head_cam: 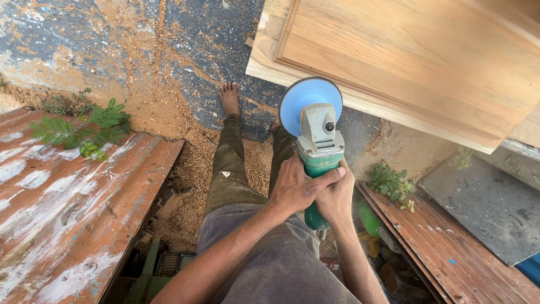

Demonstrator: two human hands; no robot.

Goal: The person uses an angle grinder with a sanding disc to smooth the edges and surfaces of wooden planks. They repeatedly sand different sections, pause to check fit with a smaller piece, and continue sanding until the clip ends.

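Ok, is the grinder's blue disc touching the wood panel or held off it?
Held off it. The blue disc sits below the wooden panel's edge; both hands, left and right, grip the green grinder.

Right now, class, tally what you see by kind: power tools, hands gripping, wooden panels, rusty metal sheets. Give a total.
Power tools: 1, the green angle grinder with its blue disc
Hands: 2, left hand, right hand
Wooden panels: 1
Rusty metal sheets: 2
Total: 6
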